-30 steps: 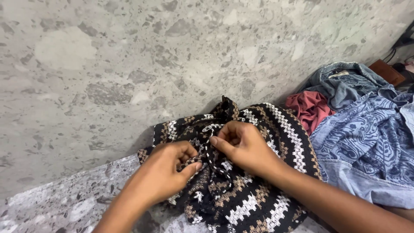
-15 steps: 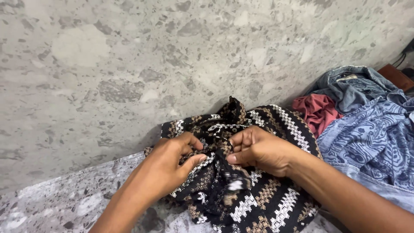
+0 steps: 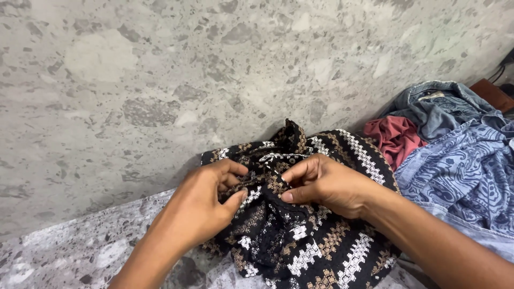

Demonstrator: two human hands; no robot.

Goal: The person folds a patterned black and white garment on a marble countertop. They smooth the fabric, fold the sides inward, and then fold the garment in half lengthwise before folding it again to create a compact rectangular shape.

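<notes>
A black knitted garment with white and brown patterned stripes lies bunched on a speckled stone surface against a stone wall. My left hand pinches a fold of this garment between thumb and fingers. My right hand grips the fabric just to the right, fingertips almost meeting those of the left hand. Both forearms reach in from the bottom edge.
A pile of clothes lies to the right: a red garment, a blue denim piece and a blue patterned cloth. The grey speckled wall rises close behind. A brown object shows at the far right edge.
Both hands have shifted slightly along the black garment, and the fabric has been bunched and turned between them. The view has drifted a little.
</notes>
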